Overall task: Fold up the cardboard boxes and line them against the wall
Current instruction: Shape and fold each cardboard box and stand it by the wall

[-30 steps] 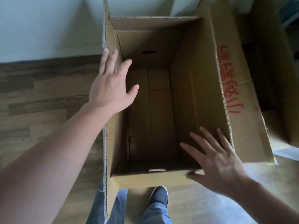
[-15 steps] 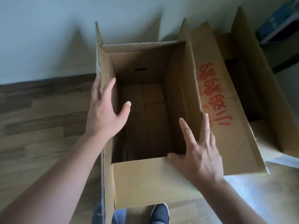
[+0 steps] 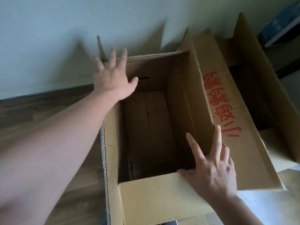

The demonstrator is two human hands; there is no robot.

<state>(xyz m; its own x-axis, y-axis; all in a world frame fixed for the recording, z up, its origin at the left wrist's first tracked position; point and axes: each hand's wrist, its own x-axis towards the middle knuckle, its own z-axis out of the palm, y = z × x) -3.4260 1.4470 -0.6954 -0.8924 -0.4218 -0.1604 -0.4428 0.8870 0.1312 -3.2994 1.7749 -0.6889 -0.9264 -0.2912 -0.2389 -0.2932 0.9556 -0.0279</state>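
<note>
Box (image 3: 155,127) now sits closer to the wall (image 3: 48,38) at the top of the frame, so lining it up is nearly done. My left hand (image 3: 113,80) has slid to its far left corner, fingers spread and holding nothing. My right hand (image 3: 212,174) lies splayed on the near flap at lower right.
</note>
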